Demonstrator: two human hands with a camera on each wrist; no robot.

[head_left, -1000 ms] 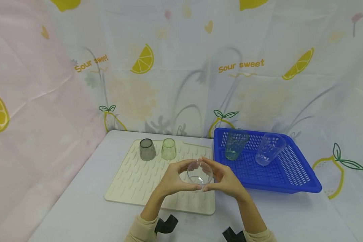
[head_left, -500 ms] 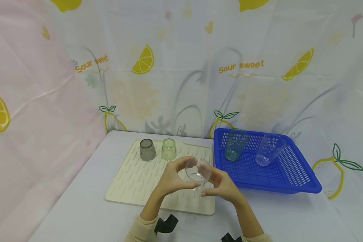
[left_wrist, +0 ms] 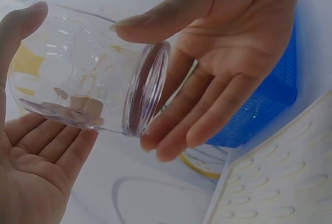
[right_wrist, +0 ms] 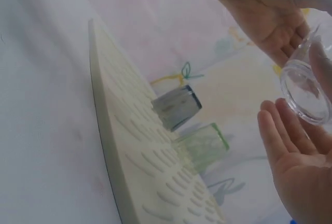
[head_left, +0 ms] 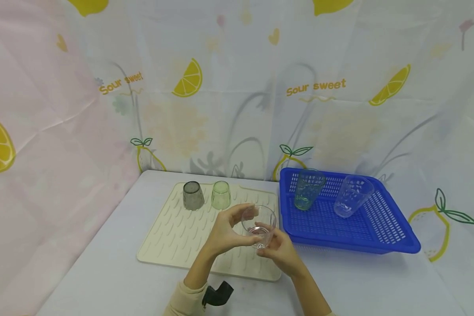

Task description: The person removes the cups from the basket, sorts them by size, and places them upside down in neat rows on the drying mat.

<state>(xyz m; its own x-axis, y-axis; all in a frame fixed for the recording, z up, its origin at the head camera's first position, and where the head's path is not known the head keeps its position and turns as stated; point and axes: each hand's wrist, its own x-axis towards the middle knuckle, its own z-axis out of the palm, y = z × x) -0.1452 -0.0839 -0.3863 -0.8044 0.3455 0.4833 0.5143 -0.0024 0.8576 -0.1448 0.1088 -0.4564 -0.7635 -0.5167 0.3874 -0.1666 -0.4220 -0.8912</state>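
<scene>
A clear drinking glass (head_left: 260, 221) is held up above the front right of the cream drying mat (head_left: 170, 239), its wide mouth tipped toward the head camera. My left hand (head_left: 226, 231) grips it near the mouth, thumb on one side and fingers on the other. At the lower end my right hand (head_left: 283, 254) holds the thick base; in the left wrist view that thumb lies on the glass wall just above the base (left_wrist: 148, 86) and the fingers extend behind it. A grey glass (head_left: 192, 196) and a light green glass (head_left: 221, 196) stand upside down at the mat's back.
A blue plastic basket (head_left: 355, 245) stands right of the mat. Inside it, a teal-green glass (head_left: 308, 191) and a clear glass (head_left: 351, 197) lean. A lemon-print cloth (head_left: 237, 109) hangs behind the white table (head_left: 110, 254).
My right hand let go of the glass near its mouth, moved down and took hold around the base. My left hand kept its grip, and the glass shifted slightly left.
</scene>
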